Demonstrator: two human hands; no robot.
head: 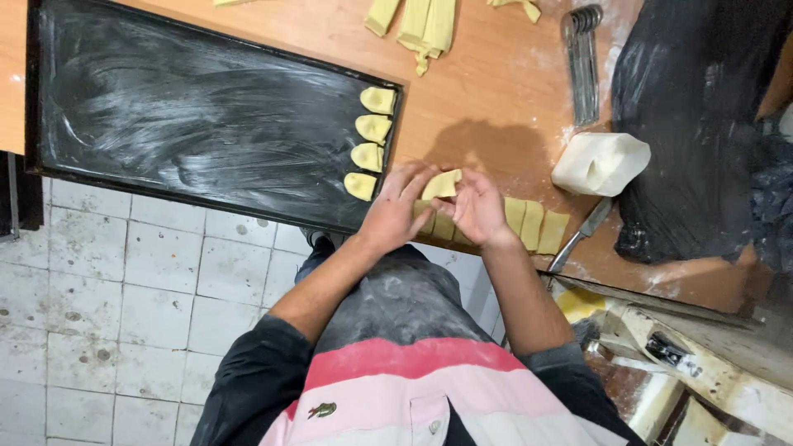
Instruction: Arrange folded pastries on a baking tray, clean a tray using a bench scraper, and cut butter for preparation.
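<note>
Folding a dough piece [443, 183] mid-frame; left hand [395, 211] and right hand [477, 208] both pinch it between fingertips, fingers closed on the dough, held just above the table [487, 116] edge.

Done so far, judging by layout: four shaped pieces [370, 142] sit in a column on the right end of the black tray [190, 116]; tray is floured and the rest of it carries nothing, so most slots are unfilled.

Left to do: a row of flat cut squares [535, 225] lies at the table edge, partly under the hands and running right of them; more uncut strips [425, 25] at top centre; scraps at the top edge, too small to judge.

Estimate: early stage; one piece in hand, four placed, a handful of squares plus strips pending; exact count of squares unclear since hands hide some.

Other items: knife [580, 234] right of the squares, blade angled toward the lower left; white plastic tub [601, 162] just above it; stack of metal tools [582, 62] in the upper right, type unclear; black bag [702, 124] at far right; flour dusting around the tub and tools.

Lower frame: person's striped shirt, tiled floor [124, 289] at left.
</note>
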